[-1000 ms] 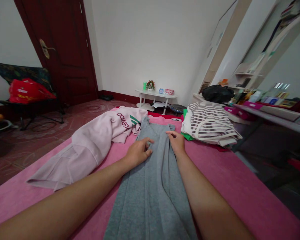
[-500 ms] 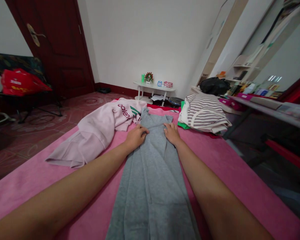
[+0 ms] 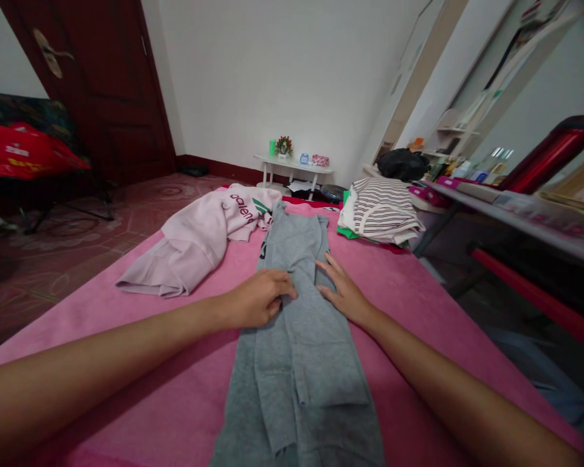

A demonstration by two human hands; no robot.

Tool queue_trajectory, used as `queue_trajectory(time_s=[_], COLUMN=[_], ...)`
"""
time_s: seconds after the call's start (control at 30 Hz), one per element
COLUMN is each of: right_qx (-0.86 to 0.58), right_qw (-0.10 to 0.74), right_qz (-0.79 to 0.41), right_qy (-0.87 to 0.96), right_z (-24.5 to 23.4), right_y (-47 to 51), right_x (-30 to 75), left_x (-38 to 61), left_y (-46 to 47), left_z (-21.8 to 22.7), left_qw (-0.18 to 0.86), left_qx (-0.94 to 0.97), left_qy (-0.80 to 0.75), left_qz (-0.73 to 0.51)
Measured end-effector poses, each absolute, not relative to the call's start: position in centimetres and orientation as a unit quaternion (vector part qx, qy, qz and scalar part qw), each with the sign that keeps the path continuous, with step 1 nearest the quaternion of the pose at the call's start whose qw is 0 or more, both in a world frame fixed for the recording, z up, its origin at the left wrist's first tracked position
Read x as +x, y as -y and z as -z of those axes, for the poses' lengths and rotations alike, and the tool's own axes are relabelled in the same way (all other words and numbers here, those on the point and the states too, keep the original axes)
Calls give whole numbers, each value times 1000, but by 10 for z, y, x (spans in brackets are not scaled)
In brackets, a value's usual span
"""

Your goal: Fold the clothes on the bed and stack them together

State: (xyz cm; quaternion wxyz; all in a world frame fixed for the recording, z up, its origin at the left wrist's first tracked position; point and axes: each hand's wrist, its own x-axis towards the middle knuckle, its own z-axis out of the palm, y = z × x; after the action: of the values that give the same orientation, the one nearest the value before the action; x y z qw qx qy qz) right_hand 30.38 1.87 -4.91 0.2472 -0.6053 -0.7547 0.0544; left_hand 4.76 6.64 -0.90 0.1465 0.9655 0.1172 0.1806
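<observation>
A long grey garment [image 3: 302, 363] lies lengthwise down the middle of a pink bed cover [image 3: 418, 292], with a doubled layer of its fabric on the near half. My left hand [image 3: 257, 299] rests on its left edge at mid-length, fingers curled and pinching the grey cloth. My right hand [image 3: 343, 292] lies flat on the garment's right side, fingers spread and palm down. Both forearms reach in from the bottom corners.
A crumpled pale pink sweatshirt [image 3: 194, 240] lies left of the grey garment. A folded striped stack [image 3: 379, 211] sits at the far right of the cover. A cluttered desk [image 3: 506, 207] runs along the right. A small white table [image 3: 292, 167] and a dark red door [image 3: 92, 84] stand beyond.
Both hands have drawn back from the garment's far end to its middle. The right hand has flattened, the left has curled on the cloth, and a doubled layer now shows on the near half.
</observation>
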Motion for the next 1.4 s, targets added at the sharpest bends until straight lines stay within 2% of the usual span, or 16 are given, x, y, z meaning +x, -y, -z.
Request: queue_trajectory(time_s=[0.1,0.27,0.43,0.5,0.7,0.8,0.93,1.07,1.23,1.4], right_qx=[-573,-532,-511,-509,-444,-426,-470,-484,-462,-426], right_qw=[322,363,409,410,339,348,380,388,394,236], right_qz=[-61,-75,-80,-108,-241,-270,-296,-255,-124,-20], right_qy=[751,761,752,749,794,790,740,742,785,873], right_z=[47,40,17,9,2,2,4,-1,-12,-7], right_y=[-2,7,18,25,43,47,53,60,71,86], right_x=[294,274,264,263,259,255,251,246,249,276], left_x=[40,44,43,40,35,35,31,22,6,-18], left_y=[-40,-21,-19,-18,-14,-13,-11,-1,10,-5], left_z=[-1,-1,-8,-11,-6,-5,-7,-12,-26,-29], left_qw=[184,196,365,420,539,609,643,640,478,340], left_qx=[973,969,892,853,766,695,645,674,828,922], left_qy=[-28,-12,-62,-111,-196,-202,-211,-185,-142,-74], left_qz=[-138,-148,-258,-289,-291,-326,-355,-320,-257,-169])
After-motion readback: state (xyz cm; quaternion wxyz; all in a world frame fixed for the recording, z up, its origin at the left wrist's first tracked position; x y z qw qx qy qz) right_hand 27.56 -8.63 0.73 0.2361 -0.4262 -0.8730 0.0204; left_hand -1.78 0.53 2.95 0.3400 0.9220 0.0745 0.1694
